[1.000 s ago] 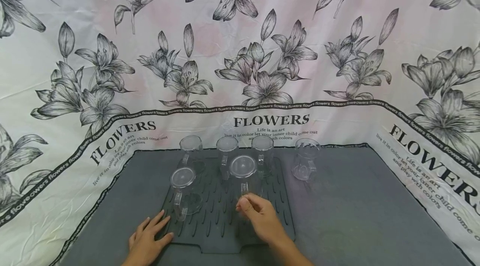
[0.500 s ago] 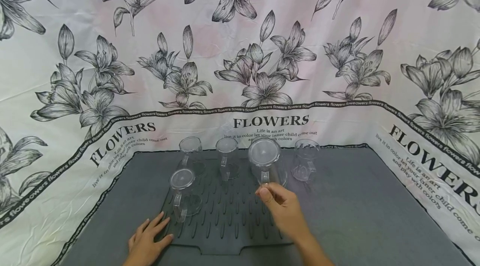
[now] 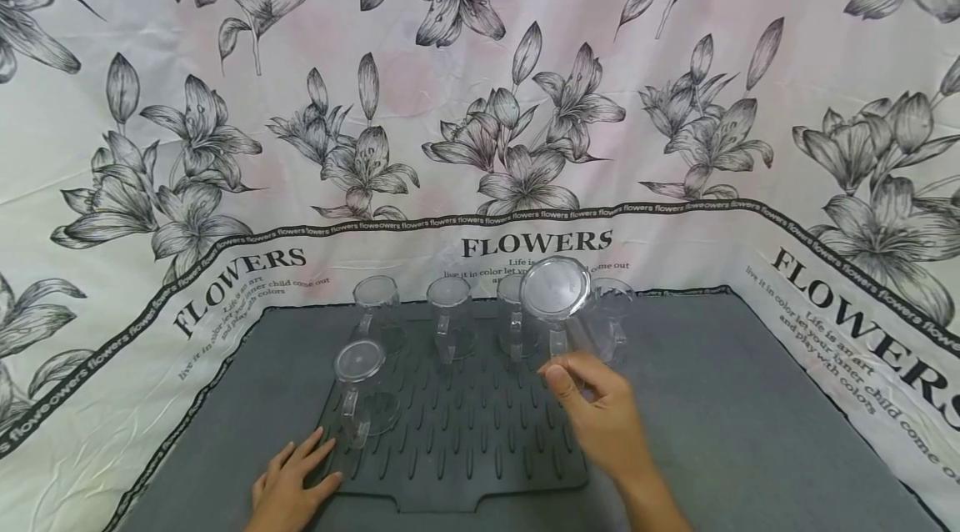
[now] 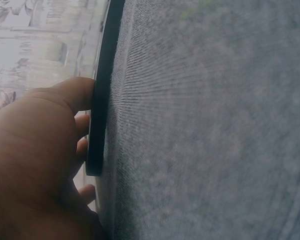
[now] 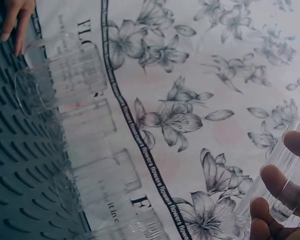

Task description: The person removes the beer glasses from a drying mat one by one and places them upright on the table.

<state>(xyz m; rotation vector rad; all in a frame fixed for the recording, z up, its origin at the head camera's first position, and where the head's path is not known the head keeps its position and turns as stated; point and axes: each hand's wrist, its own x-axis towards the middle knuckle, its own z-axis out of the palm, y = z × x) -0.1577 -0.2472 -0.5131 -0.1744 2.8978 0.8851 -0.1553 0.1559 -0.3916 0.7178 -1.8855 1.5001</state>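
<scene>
My right hand (image 3: 600, 407) grips a clear glass mug (image 3: 557, 288) by its handle, lifted above the right rear of the dark drying mat (image 3: 450, 465). The mug's flat base faces up, and in the right wrist view curled fingers (image 5: 274, 181) wrap its handle. My left hand (image 3: 291, 482) rests with spread fingers at the mat's left front corner; the left wrist view has them along the mat's dark edge (image 4: 102, 100). Another glass mug (image 3: 360, 365) stands base up on the mat near that hand.
Along the back of the mat stand more clear mugs, at left (image 3: 377, 307), middle (image 3: 450, 315) and right (image 3: 512, 319). Past the mat's right side, another glass mug (image 3: 617, 323) stands on the grey tabletop (image 3: 750, 415), partly behind the held one. A flower-print cloth (image 3: 405, 140) rises behind.
My right hand has carried the held mug rightward and upward, from over the middle of the mat toward its right rear. My left hand has stayed at the mat's corner.
</scene>
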